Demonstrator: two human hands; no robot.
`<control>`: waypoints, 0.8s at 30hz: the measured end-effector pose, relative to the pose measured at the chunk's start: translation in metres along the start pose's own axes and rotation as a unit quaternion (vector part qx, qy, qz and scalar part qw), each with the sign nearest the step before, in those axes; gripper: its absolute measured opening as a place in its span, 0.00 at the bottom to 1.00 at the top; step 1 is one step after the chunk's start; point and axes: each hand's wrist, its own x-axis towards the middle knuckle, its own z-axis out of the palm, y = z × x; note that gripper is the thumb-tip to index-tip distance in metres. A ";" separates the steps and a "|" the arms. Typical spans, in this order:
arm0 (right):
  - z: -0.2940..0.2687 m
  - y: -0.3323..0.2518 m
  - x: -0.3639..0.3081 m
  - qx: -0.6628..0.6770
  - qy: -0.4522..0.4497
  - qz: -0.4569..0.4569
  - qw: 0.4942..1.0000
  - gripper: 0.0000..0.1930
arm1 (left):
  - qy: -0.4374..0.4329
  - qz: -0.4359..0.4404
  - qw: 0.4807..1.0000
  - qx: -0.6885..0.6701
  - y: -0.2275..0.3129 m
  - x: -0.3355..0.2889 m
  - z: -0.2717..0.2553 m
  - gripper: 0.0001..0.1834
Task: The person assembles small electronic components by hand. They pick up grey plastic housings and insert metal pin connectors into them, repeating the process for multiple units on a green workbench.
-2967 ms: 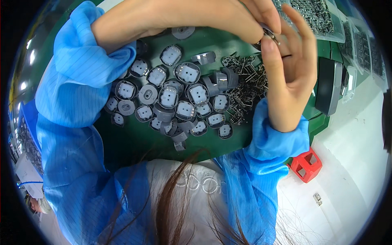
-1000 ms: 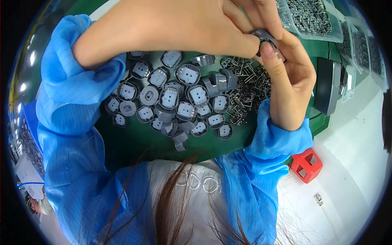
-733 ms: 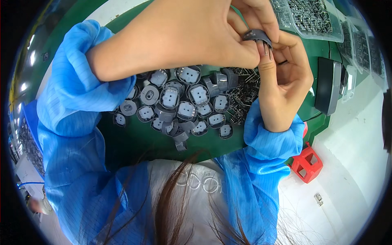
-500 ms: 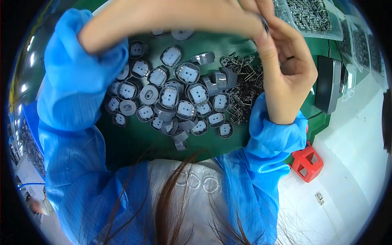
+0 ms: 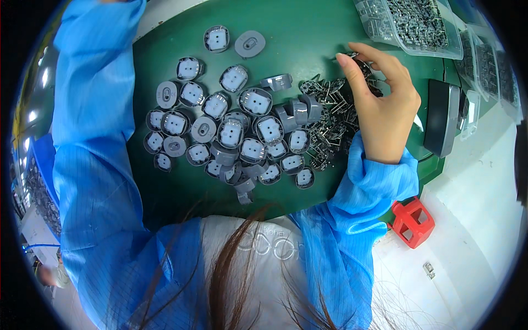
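Note:
My right hand (image 5: 385, 104) hovers over the right side of a heap of small dark metal parts (image 5: 330, 121). Its thumb and forefinger close on a small dark metal part (image 5: 347, 56); the other fingers curl behind it. My left arm (image 5: 93, 82), in a blue sleeve, reaches up to the upper left, and the hand itself lies beyond the picture's edge. Left of the heap, on the green table (image 5: 308, 33), many grey rounded housings (image 5: 256, 102) with pale inner plates lie loosely piled. Some are turned over, like a grey oval one (image 5: 250, 44) farther back.
A clear plastic box (image 5: 418, 27) full of small metal parts stands at the far right, with more clear boxes (image 5: 487, 60) beside it. A black block-shaped object (image 5: 441, 116) sits near the table's right edge. Below is a red plastic stool (image 5: 413, 223) on the pale floor.
My left hand has swung away from my right hand to the upper left, out of the picture. My right hand has lowered slightly, and its fingers have turned over the metal heap.

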 end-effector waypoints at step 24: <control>-0.019 -0.027 -0.004 0.494 -0.071 0.157 0.852 0.14 | -0.355 -0.146 0.747 -0.542 0.110 0.014 -0.035 0.09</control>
